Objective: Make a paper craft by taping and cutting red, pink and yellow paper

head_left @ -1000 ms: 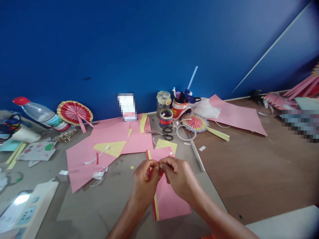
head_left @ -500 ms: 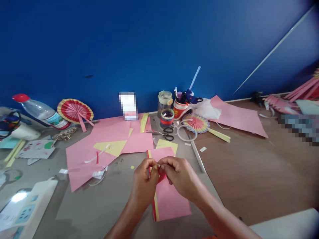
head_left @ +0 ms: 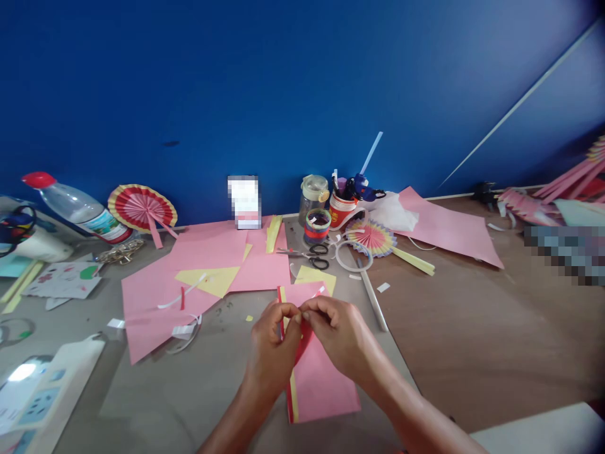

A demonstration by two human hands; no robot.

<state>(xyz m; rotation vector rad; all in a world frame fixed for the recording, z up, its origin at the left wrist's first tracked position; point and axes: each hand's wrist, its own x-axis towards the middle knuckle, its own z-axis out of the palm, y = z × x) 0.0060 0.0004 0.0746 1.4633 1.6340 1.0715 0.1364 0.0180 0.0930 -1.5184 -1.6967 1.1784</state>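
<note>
My left hand [head_left: 274, 343] and my right hand [head_left: 340, 334] meet fingertip to fingertip over a pink paper sheet [head_left: 321, 384] edged with a red and a yellow strip [head_left: 292, 394]. Both hands pinch a narrow red paper strip [head_left: 302, 337] just above the sheet's left edge. The fingers are closed, and the strip's upper end is hidden between them. The sheet lies flat on the grey table [head_left: 208, 384] in front of me.
Loose pink and yellow sheets [head_left: 189, 277] lie to the left. Scissors [head_left: 312, 255], tape rolls [head_left: 316, 226], a jar [head_left: 312, 192] and a cup of pens [head_left: 341, 205] stand behind. Paper fans [head_left: 140, 208] [head_left: 373, 238], a bottle [head_left: 80, 208] and a white stick [head_left: 373, 299] are nearby.
My hands stay pinched on the red strip with small finger shifts. The camera view has tilted slightly.
</note>
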